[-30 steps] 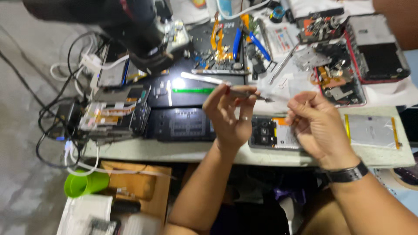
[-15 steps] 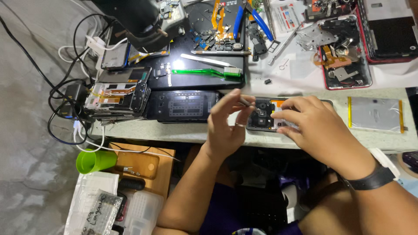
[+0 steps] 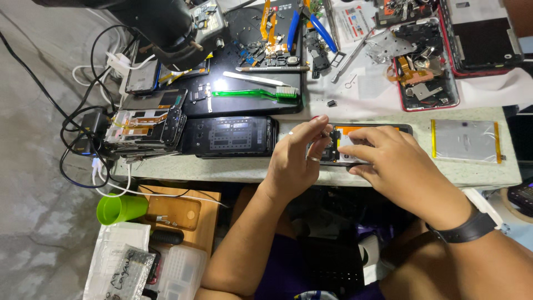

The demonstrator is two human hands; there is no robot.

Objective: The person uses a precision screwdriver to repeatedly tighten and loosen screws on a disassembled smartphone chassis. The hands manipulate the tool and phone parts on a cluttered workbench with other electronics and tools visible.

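Opened phone (image 3: 363, 145), lowered onto desk (image 3: 477, 172) edge since a second ago; left hand (image 3: 294, 161) and right hand (image 3: 391, 161) now pinched on its interior, toothbrush (image 3: 252, 93) at 11 o'clock.

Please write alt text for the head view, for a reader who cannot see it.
Two hands, left hand and right hand, work on an opened phone at the edge of a workbench. Beyond lie a green toothbrush, blue pliers, a battery and other opened phones.
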